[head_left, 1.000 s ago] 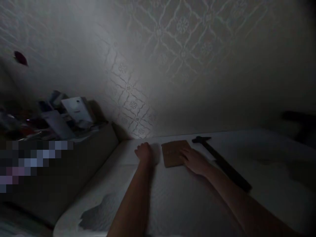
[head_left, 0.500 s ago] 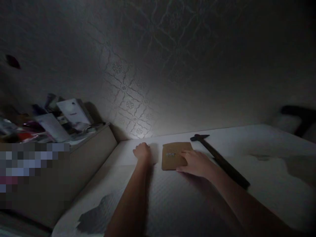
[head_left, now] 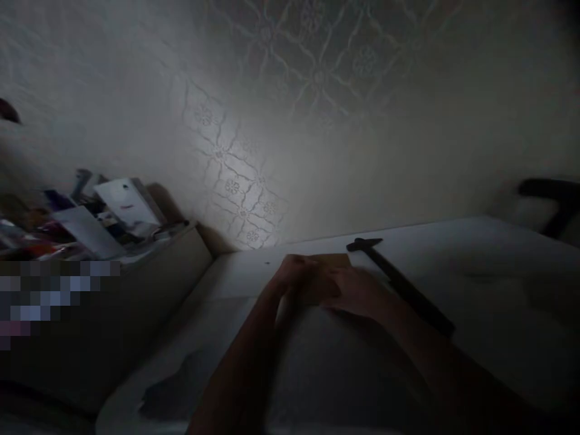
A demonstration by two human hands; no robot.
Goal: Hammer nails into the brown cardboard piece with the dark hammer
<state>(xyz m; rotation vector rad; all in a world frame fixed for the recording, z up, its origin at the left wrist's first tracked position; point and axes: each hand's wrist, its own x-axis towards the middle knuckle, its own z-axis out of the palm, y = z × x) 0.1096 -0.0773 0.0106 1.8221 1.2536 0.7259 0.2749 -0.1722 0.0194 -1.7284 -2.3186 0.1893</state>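
Observation:
A brown leather-like piece (head_left: 333, 261) lies flat on the white tabletop, mostly covered by my hands; the small letters on its face are hidden now. My left hand (head_left: 296, 269) is over its left side, fingers bent and drawn together. Whatever they pinch, if anything, is too dark to make out. On the right part of the piece rests my right hand (head_left: 356, 291), fingertips on its top and thumb near the lower edge, holding it in place. A hammer (head_left: 399, 283) lies just right of that hand, its head toward the wall.
Boxes (head_left: 129, 202) and assorted small items crowd a cabinet top (head_left: 154, 244) at left, higher than the table. A patterned wall (head_left: 317, 169) rises behind the table. A dark object (head_left: 555, 196) stands at far right. The lighting is dim.
My left hand has moved right from the tabletop onto the brown piece and now covers its letters. My right hand stays on the piece. The table area has become darker.

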